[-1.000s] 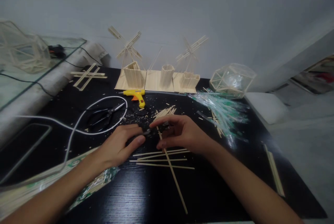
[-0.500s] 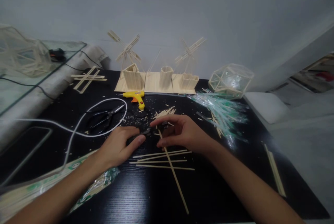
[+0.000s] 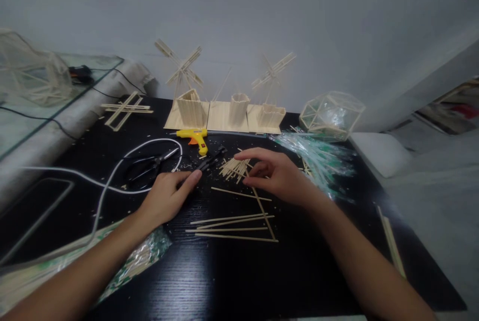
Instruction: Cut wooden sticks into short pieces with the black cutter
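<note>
My left hand (image 3: 171, 194) is closed round a pair of dark pliers (image 3: 212, 159), whose jaws point away to the upper right. My right hand (image 3: 279, 174) is curled, with a thin wooden stick (image 3: 264, 210) at its thumb and fingertips. The stick slants down towards me, its lower end over several cut sticks (image 3: 232, 222) lying side by side. Another loose stick (image 3: 239, 194) lies just beyond them and crosses the held one. Left of my right fingertips is a heap of short stick pieces (image 3: 232, 167).
A yellow glue gun (image 3: 193, 137), a second pair of pliers (image 3: 151, 167) and a white cable (image 3: 108, 181) lie to the left. Stick models (image 3: 190, 111) stand on boards at the back. Plastic-wrapped sticks (image 3: 314, 154) lie right; another pack (image 3: 138, 263) is near my left forearm.
The long stick at my right hand now looks shorter, and a new loose piece lies above the row. My right hand has moved right; my left hand has drawn back left with the pliers.
</note>
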The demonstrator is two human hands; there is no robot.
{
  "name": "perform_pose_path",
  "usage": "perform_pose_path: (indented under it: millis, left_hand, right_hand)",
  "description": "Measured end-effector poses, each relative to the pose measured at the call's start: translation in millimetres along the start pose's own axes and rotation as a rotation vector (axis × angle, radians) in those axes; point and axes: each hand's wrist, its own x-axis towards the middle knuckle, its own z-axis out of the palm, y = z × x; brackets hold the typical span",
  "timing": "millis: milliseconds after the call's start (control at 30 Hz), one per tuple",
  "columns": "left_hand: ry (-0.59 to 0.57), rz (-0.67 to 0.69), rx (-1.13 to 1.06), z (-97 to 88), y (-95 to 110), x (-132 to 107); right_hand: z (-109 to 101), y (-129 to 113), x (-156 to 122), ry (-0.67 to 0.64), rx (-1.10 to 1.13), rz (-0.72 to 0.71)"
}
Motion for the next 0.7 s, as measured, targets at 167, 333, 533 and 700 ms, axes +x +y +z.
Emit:
perform_pose_path:
  millis: [167, 333, 533, 700]
  left_hand:
    - [0.001, -0.027, -0.051, 0.6, -4, 2]
    - [-0.005, -0.025, -0.06, 1.0, -3, 2]
    - [0.002, -0.042, -0.084, 1.8, -6, 2]
    - [0.002, -0.04, -0.087, 2.7, -7, 2]
  right_hand:
    - [-14, 21, 4, -0.106, -0.44, 0.137]
    - [-18, 27, 7, -0.154, -0.619, 0.217]
    - [-20, 26, 8, -0.148, -0.667, 0.252]
    - [-22, 30, 9, -0.042, -0.571, 0.302]
